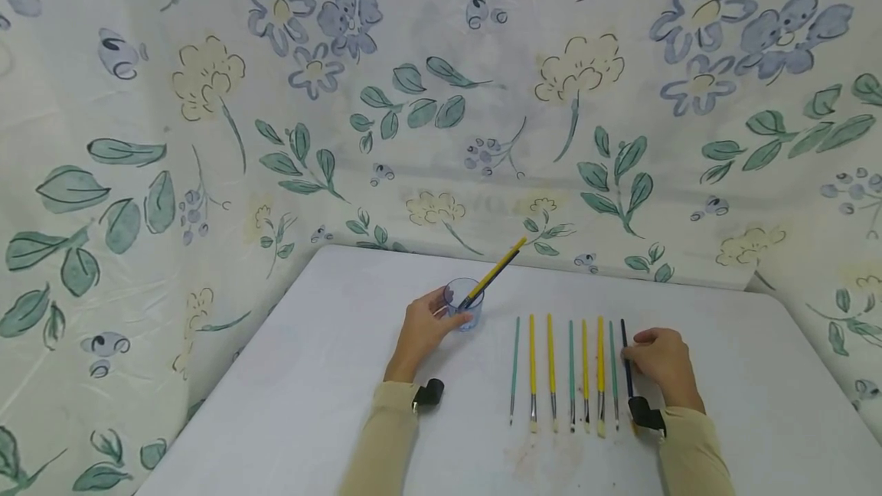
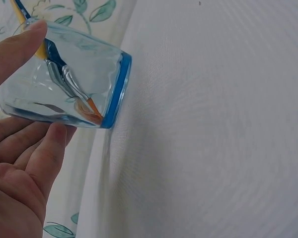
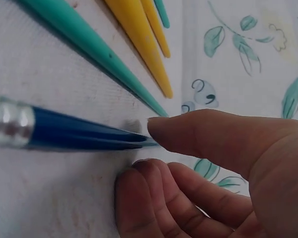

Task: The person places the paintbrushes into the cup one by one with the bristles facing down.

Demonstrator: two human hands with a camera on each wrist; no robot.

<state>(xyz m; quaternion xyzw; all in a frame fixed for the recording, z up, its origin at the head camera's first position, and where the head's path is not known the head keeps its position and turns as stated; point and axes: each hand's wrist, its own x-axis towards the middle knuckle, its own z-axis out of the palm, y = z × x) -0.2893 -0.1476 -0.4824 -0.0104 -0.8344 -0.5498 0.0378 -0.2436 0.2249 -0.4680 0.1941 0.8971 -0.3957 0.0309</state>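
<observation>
The left hand (image 1: 424, 329) has its fingers curled round the cup (image 2: 89, 57), mid-frame, with two brushes (image 1: 494, 272) in it; the right hand's (image 1: 664, 360) thumb and fingers flank the blue brush (image 1: 628, 378), lower right, whether pinching I can't tell. A nudge there might roll the row of brushes (image 1: 571, 366); the leaning pair might tip a loosened cup. Reddish stains (image 1: 527, 458) mark the white table (image 1: 331, 335); a flowered sheet (image 1: 413, 163) fills the upper frame.

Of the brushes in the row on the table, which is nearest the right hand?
The dark blue brush, at the row's right end, by the right hand. The other brushes in the row have yellow or green handles.
</observation>
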